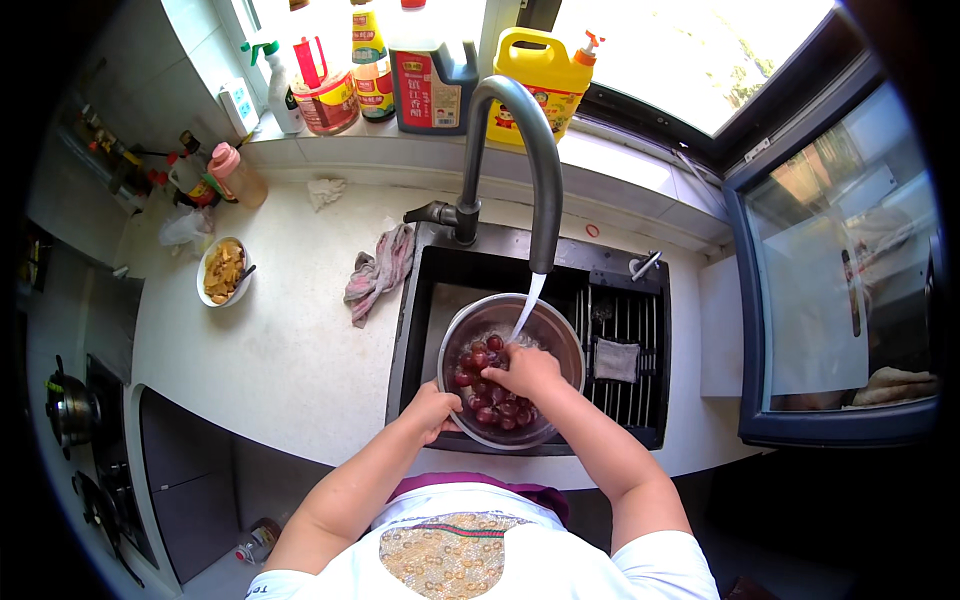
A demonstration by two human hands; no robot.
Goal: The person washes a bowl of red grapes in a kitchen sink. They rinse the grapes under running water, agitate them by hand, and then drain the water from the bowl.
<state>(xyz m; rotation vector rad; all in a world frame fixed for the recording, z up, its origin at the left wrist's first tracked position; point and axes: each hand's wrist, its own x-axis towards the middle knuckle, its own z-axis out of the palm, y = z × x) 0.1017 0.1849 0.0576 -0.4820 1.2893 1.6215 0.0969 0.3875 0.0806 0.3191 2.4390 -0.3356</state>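
A steel bowl [512, 370] of dark red fruit [490, 395] is being held in the sink [425, 300] under the running tap [520, 160], its near rim being gripped by the fingers of the left hand [435, 410], while the right hand [525, 372] is being pressed loosely curled into the fruit, holding nothing firmly as far as can be judged. Water could be splashed onto the desk [290, 340], or the bowl tipped, if the rim grip is loosened. Room is being limited by the sink walls, the rack [625, 350] at the right and the spout above.

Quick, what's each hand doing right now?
Left hand: gripping the rim of the metal bowl.
Right hand: in the bowl, fingers on the red grapes.
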